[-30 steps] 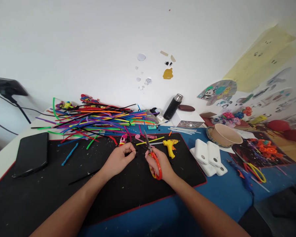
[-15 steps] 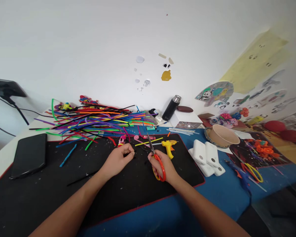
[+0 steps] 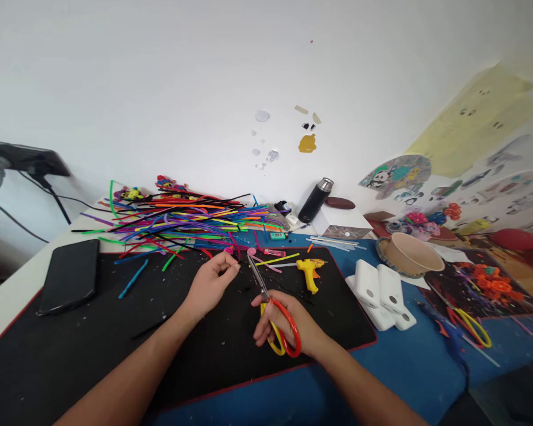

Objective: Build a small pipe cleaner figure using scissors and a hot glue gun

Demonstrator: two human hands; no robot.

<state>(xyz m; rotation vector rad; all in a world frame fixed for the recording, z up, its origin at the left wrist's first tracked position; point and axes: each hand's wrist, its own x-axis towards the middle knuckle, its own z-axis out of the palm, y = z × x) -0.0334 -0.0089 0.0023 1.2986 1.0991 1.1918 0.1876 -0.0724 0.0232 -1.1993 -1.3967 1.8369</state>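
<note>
My right hand (image 3: 288,325) holds scissors (image 3: 263,290) with red and yellow handles, fingers through the loops. Their blades point up and left, toward my left hand (image 3: 215,279), and look nearly together. The thumb and forefinger of my left hand are pinched on a thin black pipe cleaner (image 3: 237,258), of which only a little shows. Behind that hand, a pink piece (image 3: 228,251) is mostly covered. Just beyond the scissor tips lie a pink coil (image 3: 251,252) and a yellow-green pipe cleaner (image 3: 279,258).
A heap of coloured pipe cleaners (image 3: 182,219) spreads along the back. A yellow glue gun (image 3: 311,273) and white blocks (image 3: 379,290) lie to the right, past them a bowl (image 3: 415,254). At left are a black phone (image 3: 70,277) and a blue twisted piece (image 3: 133,278) on the black mat (image 3: 213,367).
The view has shifted, so the table appears further right. My right hand has drawn nearer to me, its fingers and the scissor handles spread wider, and the blades now lean left. My left hand keeps its pinch.
</note>
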